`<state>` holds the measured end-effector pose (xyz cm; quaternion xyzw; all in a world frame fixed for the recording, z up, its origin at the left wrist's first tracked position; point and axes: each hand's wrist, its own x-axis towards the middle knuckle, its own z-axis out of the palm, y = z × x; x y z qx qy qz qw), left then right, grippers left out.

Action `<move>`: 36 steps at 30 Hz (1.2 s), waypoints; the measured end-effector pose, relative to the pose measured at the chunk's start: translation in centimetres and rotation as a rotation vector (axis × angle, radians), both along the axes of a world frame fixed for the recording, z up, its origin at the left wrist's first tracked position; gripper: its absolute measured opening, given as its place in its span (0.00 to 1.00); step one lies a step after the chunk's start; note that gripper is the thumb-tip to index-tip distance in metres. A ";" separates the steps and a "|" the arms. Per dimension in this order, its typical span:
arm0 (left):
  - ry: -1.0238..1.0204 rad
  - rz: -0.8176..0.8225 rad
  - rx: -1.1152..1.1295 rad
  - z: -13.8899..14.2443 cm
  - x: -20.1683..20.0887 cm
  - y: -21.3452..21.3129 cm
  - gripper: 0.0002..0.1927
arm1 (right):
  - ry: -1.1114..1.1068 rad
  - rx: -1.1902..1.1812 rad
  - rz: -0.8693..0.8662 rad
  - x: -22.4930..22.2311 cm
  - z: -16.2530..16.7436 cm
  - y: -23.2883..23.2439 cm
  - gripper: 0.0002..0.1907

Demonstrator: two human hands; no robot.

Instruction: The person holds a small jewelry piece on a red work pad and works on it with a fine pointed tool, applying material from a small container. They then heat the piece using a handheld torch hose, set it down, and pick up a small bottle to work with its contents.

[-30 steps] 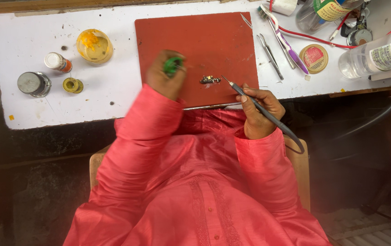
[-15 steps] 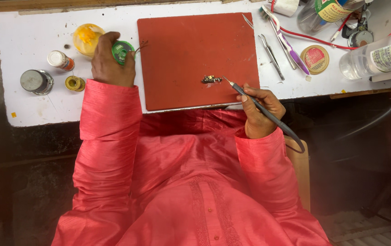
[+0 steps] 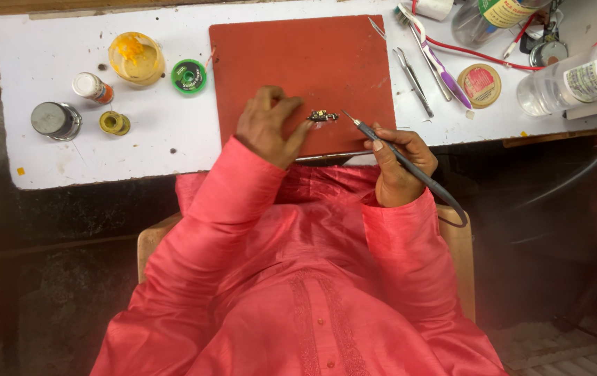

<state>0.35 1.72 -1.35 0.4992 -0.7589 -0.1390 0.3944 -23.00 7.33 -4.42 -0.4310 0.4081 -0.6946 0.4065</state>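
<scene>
One small circuit board (image 3: 323, 116) on one red mat (image 3: 298, 63), at 3 o'clock of left hand (image 3: 268, 127), fingers loosely curled beside it. Right hand (image 3: 397, 166) pinching one soldering iron (image 3: 382, 144). One glass bowl (image 3: 136, 58) holding yellow flux; one green solder-wick spool (image 3: 188, 76) at its 3 o'clock.

we see a matt red rubbery mat (image 3: 298, 63) on the white painted desk (image 3: 69, 153), shiny metal tweezers (image 3: 413, 73) near its right edge, and glossy pink cloth sleeves (image 3: 243, 202).
</scene>
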 end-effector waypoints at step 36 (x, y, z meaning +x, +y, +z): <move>0.075 -0.095 -0.147 -1.9 -1.2 -0.8 0.10 | 0.570 -0.394 -0.194 1.6 -0.5 0.2 0.07</move>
